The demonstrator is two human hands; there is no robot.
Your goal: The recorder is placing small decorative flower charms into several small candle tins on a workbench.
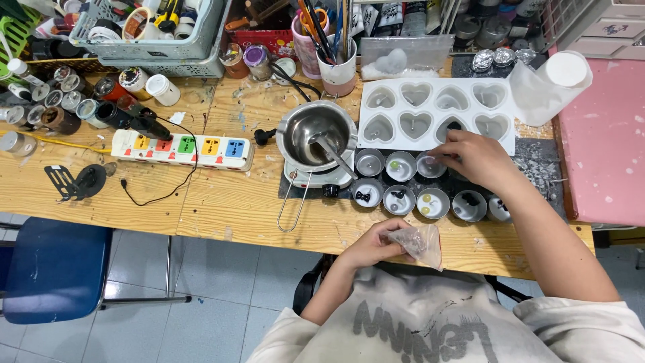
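Small clear plastic bag [420, 243]: crumpled, pinched in left hand [373, 245] fingers, hanging just past fingertips over near counter edge, contents too small to tell. Round metal tin [430, 165]: small, shallow, upright, directly under right hand [474, 156] fingertips, touching or nearly so. Same-kind tins in two rows beside it, toward left hand: some hold pale wax, some small dark or yellow pieces.

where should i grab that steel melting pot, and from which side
Grip the long wire handle, coming from the near table edge. It juts off the pot toward the person and lies clear, whereas the bowl is wide and round with tins close beside it.
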